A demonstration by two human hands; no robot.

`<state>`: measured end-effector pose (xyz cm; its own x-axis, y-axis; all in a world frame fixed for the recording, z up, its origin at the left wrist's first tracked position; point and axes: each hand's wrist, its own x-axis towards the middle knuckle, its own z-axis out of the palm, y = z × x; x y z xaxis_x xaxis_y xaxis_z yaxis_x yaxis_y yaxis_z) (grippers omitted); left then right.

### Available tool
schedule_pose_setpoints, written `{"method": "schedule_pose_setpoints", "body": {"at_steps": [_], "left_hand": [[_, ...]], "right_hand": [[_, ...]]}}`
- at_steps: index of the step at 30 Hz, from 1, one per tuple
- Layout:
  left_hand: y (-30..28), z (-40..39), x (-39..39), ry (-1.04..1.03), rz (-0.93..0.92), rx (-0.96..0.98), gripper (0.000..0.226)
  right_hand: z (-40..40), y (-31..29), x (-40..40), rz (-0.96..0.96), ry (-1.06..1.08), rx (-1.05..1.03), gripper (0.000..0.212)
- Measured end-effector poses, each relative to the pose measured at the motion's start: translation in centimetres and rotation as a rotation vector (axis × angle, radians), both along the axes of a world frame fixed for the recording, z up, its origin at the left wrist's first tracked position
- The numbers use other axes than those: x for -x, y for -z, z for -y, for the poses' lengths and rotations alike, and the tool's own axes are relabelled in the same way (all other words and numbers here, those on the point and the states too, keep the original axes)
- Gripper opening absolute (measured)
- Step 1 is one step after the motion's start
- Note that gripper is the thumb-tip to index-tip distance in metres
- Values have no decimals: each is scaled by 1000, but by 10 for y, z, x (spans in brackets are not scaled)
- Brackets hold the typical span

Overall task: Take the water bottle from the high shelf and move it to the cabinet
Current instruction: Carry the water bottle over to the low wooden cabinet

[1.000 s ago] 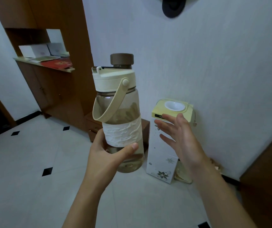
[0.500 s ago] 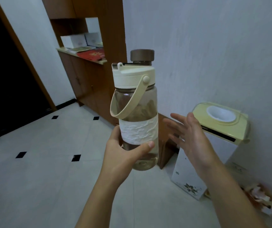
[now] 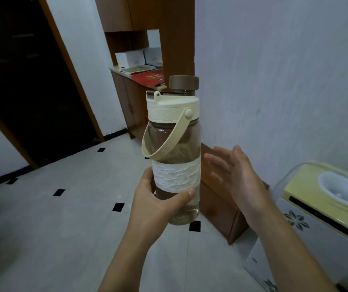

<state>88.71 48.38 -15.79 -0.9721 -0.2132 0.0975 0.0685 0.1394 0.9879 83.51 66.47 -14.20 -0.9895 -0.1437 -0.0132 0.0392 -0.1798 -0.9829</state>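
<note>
While the bottle (image 3: 174, 148) is gripped upright by the left hand (image 3: 158, 204), the right hand (image 3: 235, 175) is held open beside it.

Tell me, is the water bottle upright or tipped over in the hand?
Upright. The water bottle has its brown cap on top, and the left hand grips its lower part.

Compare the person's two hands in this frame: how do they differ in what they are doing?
The left hand is wrapped around the lower part of the water bottle, thumb across the front below the white sleeve; the right hand holds nothing. The left hand's fingers are curled in a grip, while the right hand's fingers are spread open, palm turned toward the bottle but apart from it. Both are bare and raised in front of the person.
</note>
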Motion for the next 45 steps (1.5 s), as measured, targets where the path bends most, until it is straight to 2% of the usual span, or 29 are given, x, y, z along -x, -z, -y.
{"method": "schedule_pose_setpoints", "body": {"at_steps": [7,10,17,22,30,33,37,40,43,45], "left_hand": [[9,37,84,4,-1,-20,79],[13,51,133,78,-10,-32,70],[20,57,232,272,-4,-11,83],[30,46,274,395,28,2,84],[51,7,345,477,100,11,84],[56,-8,374,492,121,35,88],[62,-28,416,498,143,84,87],[70,-45,444,483,156,111,86],[82,-62,467,475,158,118,83],[90,-72,481,485,153,131,79]], "right_hand": [[36,2,74,1,13,-35,87],[49,3,109,-8,77,-55,86],[57,5,174,8,292,-72,56],[44,15,197,45,373,-58,80],[10,36,251,79,455,-95,82],[-6,48,278,107,471,-95,76],[-21,67,329,159,456,-90,49],[-35,81,364,188,438,-63,52],[-51,92,385,173,447,-51,40],[-62,97,393,172,468,-67,42]]}}
